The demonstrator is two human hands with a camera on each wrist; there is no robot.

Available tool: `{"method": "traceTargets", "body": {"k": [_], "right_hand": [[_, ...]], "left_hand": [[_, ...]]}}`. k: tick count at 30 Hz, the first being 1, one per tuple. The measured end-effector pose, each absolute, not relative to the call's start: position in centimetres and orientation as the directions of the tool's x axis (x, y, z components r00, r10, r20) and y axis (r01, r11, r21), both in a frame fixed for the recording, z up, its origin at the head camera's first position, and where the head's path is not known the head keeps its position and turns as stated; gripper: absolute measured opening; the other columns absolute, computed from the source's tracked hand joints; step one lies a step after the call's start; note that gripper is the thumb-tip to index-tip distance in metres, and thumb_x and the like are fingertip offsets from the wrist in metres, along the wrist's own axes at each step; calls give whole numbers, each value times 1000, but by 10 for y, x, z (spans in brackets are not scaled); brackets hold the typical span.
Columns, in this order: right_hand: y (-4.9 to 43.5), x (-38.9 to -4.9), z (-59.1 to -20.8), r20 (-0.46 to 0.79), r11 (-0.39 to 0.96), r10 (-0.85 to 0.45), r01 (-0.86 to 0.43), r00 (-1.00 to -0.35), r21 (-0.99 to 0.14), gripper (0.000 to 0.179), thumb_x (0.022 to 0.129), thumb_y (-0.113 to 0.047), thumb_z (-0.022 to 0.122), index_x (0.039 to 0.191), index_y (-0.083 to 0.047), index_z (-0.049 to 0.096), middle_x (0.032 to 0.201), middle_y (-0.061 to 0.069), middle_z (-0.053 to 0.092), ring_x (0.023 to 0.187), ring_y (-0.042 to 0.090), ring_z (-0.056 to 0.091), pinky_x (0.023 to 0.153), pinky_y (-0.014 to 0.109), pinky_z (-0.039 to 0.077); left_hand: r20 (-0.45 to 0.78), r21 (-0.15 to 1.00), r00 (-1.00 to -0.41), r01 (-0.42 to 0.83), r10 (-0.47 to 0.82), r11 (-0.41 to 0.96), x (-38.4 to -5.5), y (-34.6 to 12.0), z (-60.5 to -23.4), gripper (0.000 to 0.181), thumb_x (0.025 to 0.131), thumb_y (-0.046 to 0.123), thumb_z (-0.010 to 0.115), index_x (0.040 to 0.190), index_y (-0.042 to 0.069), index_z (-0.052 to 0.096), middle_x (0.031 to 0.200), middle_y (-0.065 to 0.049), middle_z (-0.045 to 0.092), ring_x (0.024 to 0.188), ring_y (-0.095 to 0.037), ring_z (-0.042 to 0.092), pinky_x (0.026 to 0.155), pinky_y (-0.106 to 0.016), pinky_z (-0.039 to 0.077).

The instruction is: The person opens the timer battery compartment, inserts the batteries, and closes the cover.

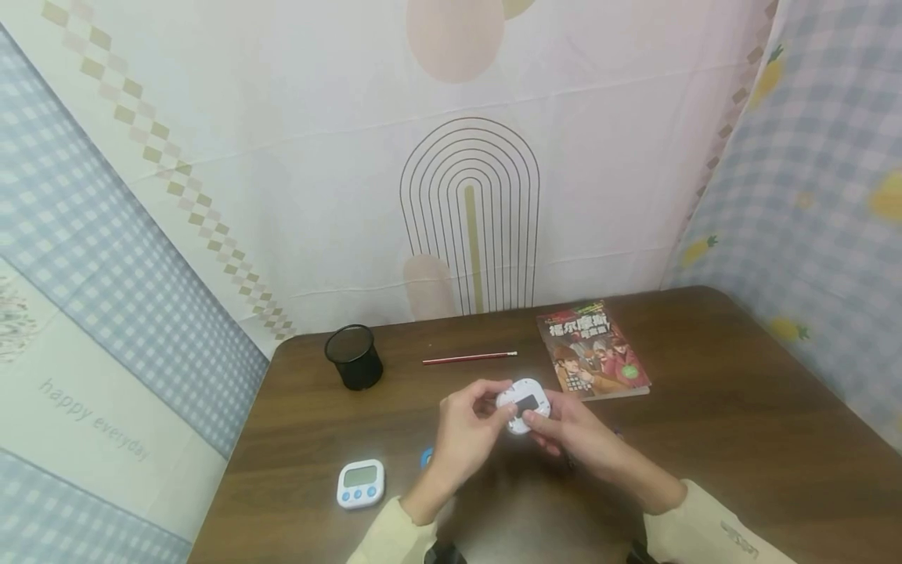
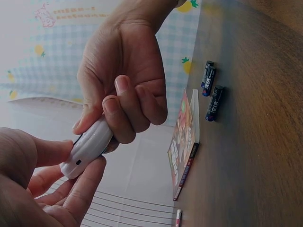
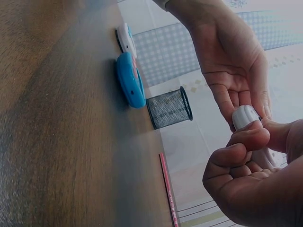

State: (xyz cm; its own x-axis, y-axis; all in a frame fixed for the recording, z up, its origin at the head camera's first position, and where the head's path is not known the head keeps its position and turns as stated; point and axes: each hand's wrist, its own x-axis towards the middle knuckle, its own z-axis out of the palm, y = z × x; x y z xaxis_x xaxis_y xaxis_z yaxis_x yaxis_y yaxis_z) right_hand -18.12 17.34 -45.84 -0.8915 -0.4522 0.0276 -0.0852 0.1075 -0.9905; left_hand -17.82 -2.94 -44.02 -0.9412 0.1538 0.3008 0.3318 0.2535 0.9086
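Both hands hold a white rounded timer between them above the table, its back with a dark rectangle facing up. My left hand pinches its left side between thumb and fingers. On the opposite side, my right hand grips it, thumb on the back and fingers curled beneath. In the left wrist view, the white casing shows edge-on with a small dark slot. Its front is hidden. Another white timer with blue buttons lies left of the hands. A blue timer-like device lies near it, mostly behind my left forearm in the head view.
Several dark batteries lie on the wooden table to the right. A comic-style book lies behind the right hand. Farther back are a red pencil and a black mesh pen holder. Patterned cloth hangs around the table.
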Motion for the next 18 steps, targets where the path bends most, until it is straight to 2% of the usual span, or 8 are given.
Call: {"method": "traceTargets", "body": {"k": [18], "right_hand": [[175,-180,-459,23,70,-475,-64,-880,-995,36,105,-12,62,128,14,54,75,5,59,57,8,49,51,18,41]], "left_hand": [[299,907,-946,323,127,272,-179,-29,-441,25,89,4,83,113,10,80,99,-5,81,78,-9,70,71,-23,61]]}}
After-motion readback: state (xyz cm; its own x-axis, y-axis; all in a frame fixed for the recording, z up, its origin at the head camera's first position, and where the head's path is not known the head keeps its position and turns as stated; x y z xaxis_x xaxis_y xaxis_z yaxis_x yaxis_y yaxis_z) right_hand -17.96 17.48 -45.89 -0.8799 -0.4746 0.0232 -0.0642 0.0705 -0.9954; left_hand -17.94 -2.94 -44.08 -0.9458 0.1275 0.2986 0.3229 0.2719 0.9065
